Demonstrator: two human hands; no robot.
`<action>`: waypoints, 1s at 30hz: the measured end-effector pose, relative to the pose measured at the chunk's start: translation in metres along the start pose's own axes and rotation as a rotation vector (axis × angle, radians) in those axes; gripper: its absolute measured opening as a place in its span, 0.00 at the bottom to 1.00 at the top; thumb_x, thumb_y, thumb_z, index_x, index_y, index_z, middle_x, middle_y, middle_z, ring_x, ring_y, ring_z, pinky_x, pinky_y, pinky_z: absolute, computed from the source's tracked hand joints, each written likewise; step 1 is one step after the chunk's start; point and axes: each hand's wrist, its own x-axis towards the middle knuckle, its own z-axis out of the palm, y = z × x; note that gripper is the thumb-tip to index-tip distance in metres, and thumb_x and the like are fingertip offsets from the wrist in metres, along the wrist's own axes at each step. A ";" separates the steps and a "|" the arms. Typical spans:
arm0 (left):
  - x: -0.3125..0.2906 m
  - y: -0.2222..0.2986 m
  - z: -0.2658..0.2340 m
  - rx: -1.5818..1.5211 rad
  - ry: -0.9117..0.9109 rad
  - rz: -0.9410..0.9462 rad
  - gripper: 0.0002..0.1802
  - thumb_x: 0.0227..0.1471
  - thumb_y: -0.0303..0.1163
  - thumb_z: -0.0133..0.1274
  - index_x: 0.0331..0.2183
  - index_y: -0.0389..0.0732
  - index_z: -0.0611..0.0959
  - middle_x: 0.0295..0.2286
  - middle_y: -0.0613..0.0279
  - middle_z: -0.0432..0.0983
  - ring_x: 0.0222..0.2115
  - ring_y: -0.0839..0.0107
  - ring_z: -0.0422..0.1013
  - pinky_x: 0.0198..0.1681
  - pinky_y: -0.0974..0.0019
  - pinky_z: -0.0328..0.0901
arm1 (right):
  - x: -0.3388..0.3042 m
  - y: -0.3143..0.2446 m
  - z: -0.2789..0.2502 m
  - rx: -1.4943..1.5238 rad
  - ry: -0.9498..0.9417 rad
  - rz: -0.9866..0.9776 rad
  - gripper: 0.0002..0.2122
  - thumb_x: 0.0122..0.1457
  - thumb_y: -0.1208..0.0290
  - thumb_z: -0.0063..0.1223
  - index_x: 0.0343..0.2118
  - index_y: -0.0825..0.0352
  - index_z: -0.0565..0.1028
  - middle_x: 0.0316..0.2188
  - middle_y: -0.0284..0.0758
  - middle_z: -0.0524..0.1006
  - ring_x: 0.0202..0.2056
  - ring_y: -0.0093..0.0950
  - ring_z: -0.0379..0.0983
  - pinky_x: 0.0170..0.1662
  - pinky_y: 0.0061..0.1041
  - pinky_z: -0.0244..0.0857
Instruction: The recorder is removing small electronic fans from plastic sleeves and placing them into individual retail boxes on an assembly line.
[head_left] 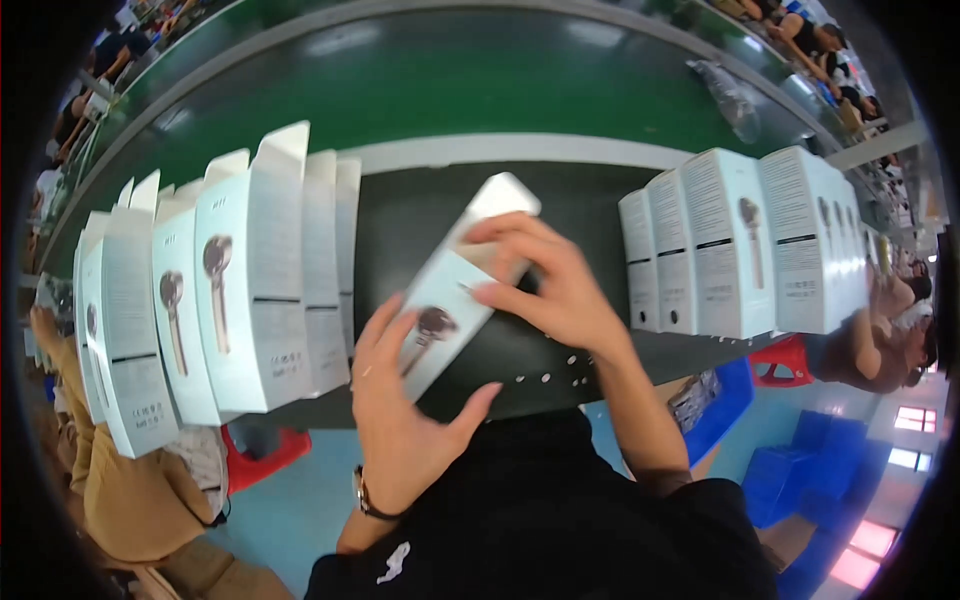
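Note:
A pale blue-and-white carton (451, 308) lies tilted between my hands, its upper end leaning right and a white flap (505, 194) standing out there. A dark round-headed device with a slim handle is printed on its front. My left hand (412, 405) cradles the lower left side, fingers against the edge and thumb stretched away. At the upper end, my right hand (548, 282) grips the carton, fingers curled over the opening by the flap and thumb pressed on the front. The inside of the carton is hidden by my right fingers.
Several cartons with raised flaps (262, 290) stand at left; several flat-topped ones (725, 245) stand at right. Beyond the dark work surface (400, 215) runs a green belt (440, 90) with a clear plastic bag (728, 98). Red stools, blue bins and other people surround the bench.

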 end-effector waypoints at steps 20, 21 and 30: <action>-0.010 -0.012 -0.015 -0.296 -0.257 -0.007 0.56 0.27 0.31 0.75 0.56 0.37 0.58 0.48 0.45 0.66 0.48 0.56 0.68 0.50 0.59 0.63 | -0.073 -0.004 0.025 0.236 0.493 -0.344 0.31 0.56 0.56 0.59 0.55 0.67 0.57 0.49 0.52 0.66 0.44 0.37 0.70 0.47 0.33 0.65; -0.010 -0.011 -0.010 -0.298 -0.278 -0.249 0.56 0.28 0.32 0.74 0.56 0.36 0.58 0.48 0.45 0.67 0.48 0.57 0.69 0.50 0.60 0.64 | -0.071 0.005 0.029 0.279 0.474 -0.151 0.28 0.57 0.66 0.58 0.55 0.67 0.57 0.49 0.49 0.67 0.43 0.33 0.70 0.47 0.30 0.64; 0.001 -0.036 0.015 -0.408 -0.248 -0.395 0.53 0.35 0.32 0.71 0.56 0.36 0.54 0.44 0.45 0.70 0.43 0.61 0.72 0.46 0.60 0.68 | -0.031 0.025 0.023 0.297 0.479 0.348 0.18 0.63 0.68 0.49 0.53 0.65 0.62 0.50 0.35 0.67 0.46 0.23 0.69 0.41 0.22 0.65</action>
